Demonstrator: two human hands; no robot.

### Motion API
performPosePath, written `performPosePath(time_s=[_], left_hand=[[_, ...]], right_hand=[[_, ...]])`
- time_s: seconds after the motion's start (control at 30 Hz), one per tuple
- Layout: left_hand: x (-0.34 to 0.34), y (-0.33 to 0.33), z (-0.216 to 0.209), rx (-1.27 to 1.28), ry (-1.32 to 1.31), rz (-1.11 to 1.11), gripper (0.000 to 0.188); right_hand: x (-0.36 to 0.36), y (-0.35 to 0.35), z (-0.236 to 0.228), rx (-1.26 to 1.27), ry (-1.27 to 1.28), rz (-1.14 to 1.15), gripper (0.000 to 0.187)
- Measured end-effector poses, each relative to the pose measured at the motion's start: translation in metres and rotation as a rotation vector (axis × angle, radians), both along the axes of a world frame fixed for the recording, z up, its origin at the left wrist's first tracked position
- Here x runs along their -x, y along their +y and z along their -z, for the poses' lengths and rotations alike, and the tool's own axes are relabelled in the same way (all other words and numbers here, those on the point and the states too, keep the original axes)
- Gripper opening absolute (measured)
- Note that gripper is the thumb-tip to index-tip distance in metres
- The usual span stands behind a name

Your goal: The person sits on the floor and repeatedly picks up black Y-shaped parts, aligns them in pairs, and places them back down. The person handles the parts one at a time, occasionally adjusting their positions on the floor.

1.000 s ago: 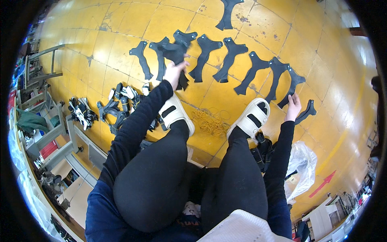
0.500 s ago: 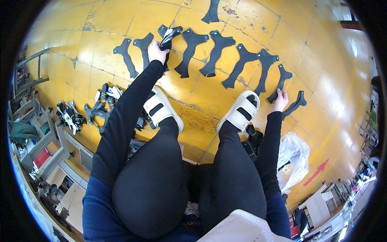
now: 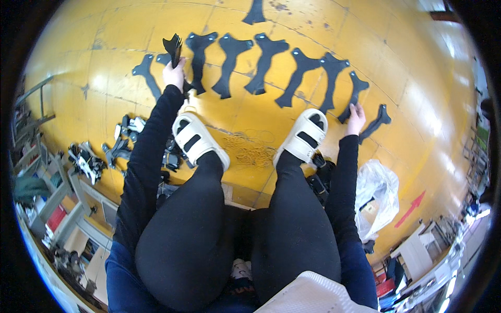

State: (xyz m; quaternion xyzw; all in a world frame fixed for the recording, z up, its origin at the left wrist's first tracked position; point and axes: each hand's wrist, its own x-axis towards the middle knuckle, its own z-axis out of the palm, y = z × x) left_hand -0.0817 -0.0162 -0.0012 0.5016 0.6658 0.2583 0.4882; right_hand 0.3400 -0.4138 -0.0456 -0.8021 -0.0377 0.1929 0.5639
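Note:
A row of flat black Y-shaped pieces lies on the yellow floor beyond my feet. My left hand is closed around a small bundle of similar black pieces, held upright over the row's left part. The bundle partly covers the second black piece from the left; the leftmost piece lies beside it. Over on the right, my right hand has its fingers pressed together at the lower end of a black Y-shaped piece. The row's last piece lies just right of that hand.
Between my cream sandals lies a tangle of thin yellowish bands. Heaped black and white pieces are at the left. A clear plastic bag sits by my right forearm. Another black piece lies farther out.
My left hand has moved left with its bundle, from the third piece to the second, uncovering the third. My right hand stays at the same piece. The whole view has shifted slightly.

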Motion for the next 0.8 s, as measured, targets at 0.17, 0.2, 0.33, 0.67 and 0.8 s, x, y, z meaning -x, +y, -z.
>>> performPosePath(time_s=[0.17, 0.2, 0.33, 0.67, 0.8], left_hand=[[0.015, -0.018, -0.033, 0.134, -0.492, -0.217, 0.032], [0.021, -0.024, -0.038, 0.203, -0.634, -0.209, 0.036], [0.035, -0.049, -0.056, 0.335, -0.927, -0.092, 0.037], [0.005, -0.085, -0.083, 0.385, -0.805, 0.11, 0.036], [-0.022, -0.091, -0.095, 0.461, -0.77, 0.224, 0.034]], right_hand=[[0.002, 0.0, -0.001, 0.034, 0.019, 0.055, 0.04], [0.002, 0.001, -0.002, 0.027, 0.029, 0.054, 0.041], [-0.001, -0.001, 0.001, 0.026, 0.05, 0.038, 0.046], [0.016, 0.008, -0.036, -0.327, 0.31, 0.18, 0.028], [0.044, 0.029, -0.091, -0.481, 0.312, 0.096, 0.021]])
